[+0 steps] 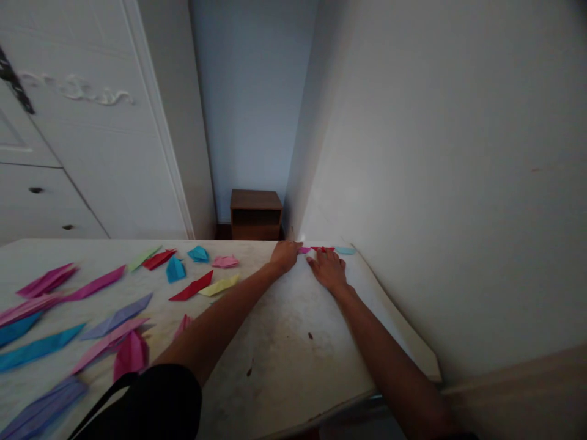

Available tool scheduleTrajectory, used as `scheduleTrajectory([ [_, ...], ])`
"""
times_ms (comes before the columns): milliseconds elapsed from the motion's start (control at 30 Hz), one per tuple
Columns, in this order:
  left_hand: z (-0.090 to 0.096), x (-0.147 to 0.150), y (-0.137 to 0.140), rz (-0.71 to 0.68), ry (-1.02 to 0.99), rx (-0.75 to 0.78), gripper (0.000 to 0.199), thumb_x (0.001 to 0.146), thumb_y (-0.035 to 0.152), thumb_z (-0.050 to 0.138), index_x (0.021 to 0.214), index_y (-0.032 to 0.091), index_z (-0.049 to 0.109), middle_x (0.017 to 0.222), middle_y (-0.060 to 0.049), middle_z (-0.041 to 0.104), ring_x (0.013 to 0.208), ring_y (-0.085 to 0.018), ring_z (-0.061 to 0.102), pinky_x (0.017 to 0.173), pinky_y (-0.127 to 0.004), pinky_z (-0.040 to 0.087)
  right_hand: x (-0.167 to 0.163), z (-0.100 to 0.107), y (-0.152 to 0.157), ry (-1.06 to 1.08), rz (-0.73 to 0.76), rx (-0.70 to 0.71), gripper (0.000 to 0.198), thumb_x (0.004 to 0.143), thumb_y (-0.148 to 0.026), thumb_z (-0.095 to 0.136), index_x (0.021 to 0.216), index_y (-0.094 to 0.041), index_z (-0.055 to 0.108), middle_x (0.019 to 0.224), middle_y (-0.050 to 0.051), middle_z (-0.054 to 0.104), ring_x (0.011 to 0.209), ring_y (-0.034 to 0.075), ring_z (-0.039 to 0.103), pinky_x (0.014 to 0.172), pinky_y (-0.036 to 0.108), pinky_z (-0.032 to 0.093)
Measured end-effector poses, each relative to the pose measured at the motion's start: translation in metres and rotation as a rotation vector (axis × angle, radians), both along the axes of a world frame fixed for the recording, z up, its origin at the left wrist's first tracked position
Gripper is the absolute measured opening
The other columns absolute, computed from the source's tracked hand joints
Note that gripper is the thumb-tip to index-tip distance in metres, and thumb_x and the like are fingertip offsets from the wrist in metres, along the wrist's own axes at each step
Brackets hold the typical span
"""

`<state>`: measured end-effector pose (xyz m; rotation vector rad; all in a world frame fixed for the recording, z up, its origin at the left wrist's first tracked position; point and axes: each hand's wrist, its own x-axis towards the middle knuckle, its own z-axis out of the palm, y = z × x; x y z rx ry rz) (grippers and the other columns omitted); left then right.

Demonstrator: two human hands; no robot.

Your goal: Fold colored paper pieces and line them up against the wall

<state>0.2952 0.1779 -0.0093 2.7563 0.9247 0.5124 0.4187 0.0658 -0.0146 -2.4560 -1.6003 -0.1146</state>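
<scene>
At the far edge of the white table (284, 342), my left hand (287, 255) is closed, its fingertips at the left end of a magenta folded paper piece (304, 250). The thumb side and part of that paper are hidden. My right hand (329, 269) lies with fingers spread, the fingertips touching a red folded paper piece (323, 249). Just right of it rests a light blue folded paper piece (345, 250). All three form a row along the edge.
Several coloured paper pieces, among them a red one (192, 286), a yellow one (220, 285) and a blue boat-like one (175, 269), lie on the left. A wall (435, 183) borders the right. Beyond stand a brown cabinet (255, 200) and white wardrobe (114, 159).
</scene>
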Motion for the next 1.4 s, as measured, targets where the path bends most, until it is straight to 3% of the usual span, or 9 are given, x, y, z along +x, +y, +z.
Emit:
scheduleTrajectory([
  [133, -0.008, 0.005, 0.003, 0.026, -0.008, 0.001, 0.034, 0.095, 0.015, 0.045, 0.123, 0.022, 0.063, 0.126, -0.012, 0.065, 0.128, -0.023, 0.052, 0.114, -0.046, 0.026, 0.002, -0.001, 0.006, -0.018, -0.010, -0.017, 0.057, 0.099, -0.053, 0.032, 0.142, -0.020, 0.047, 0.149, 0.018, 0.041, 0.134, 0.034, 0.037, 0.102, 0.052, 0.032],
  [600, -0.005, 0.003, 0.007, 0.073, -0.088, -0.070, 0.033, 0.093, 0.024, 0.054, 0.124, 0.018, 0.063, 0.124, -0.010, 0.068, 0.115, -0.022, 0.062, 0.105, -0.031, 0.040, 0.009, -0.006, 0.006, 0.036, 0.018, 0.095, 0.053, 0.097, -0.051, 0.038, 0.140, -0.020, 0.048, 0.147, 0.016, 0.041, 0.136, 0.030, 0.035, 0.106, 0.047, 0.032],
  [733, -0.005, 0.002, 0.006, 0.069, -0.115, -0.064, 0.035, 0.093, 0.022, 0.054, 0.125, 0.016, 0.062, 0.126, -0.012, 0.066, 0.118, -0.022, 0.060, 0.103, -0.029, 0.042, 0.020, -0.005, 0.006, 0.027, -0.040, 0.133, 0.057, 0.097, -0.050, 0.037, 0.142, -0.014, 0.044, 0.150, 0.019, 0.037, 0.138, 0.031, 0.033, 0.106, 0.047, 0.032],
  [900, -0.009, 0.003, 0.010, 0.036, -0.116, -0.066, 0.033, 0.093, 0.017, 0.052, 0.122, 0.019, 0.065, 0.124, -0.009, 0.067, 0.120, -0.020, 0.058, 0.104, -0.029, 0.042, 0.044, -0.003, 0.000, 0.004, -0.211, 0.045, 0.059, 0.098, -0.049, 0.033, 0.140, -0.009, 0.046, 0.148, 0.024, 0.039, 0.137, 0.034, 0.036, 0.105, 0.048, 0.035],
  [1067, -0.012, 0.002, 0.010, 0.028, -0.100, -0.066, 0.034, 0.093, 0.016, 0.051, 0.123, 0.022, 0.065, 0.121, -0.009, 0.069, 0.118, -0.020, 0.060, 0.103, -0.031, 0.043, 0.052, -0.003, -0.001, -0.007, -0.196, 0.000, 0.054, 0.098, -0.047, 0.033, 0.132, -0.012, 0.054, 0.145, 0.022, 0.044, 0.136, 0.033, 0.039, 0.105, 0.046, 0.035],
  [1400, -0.016, 0.003, 0.012, 0.034, -0.092, -0.047, 0.038, 0.093, 0.016, 0.049, 0.130, 0.016, 0.060, 0.124, -0.013, 0.067, 0.120, -0.021, 0.059, 0.104, -0.031, 0.042, 0.052, -0.003, 0.001, -0.023, -0.198, -0.007, 0.057, 0.099, -0.047, 0.033, 0.139, -0.011, 0.048, 0.149, 0.022, 0.040, 0.139, 0.032, 0.035, 0.108, 0.044, 0.032],
])
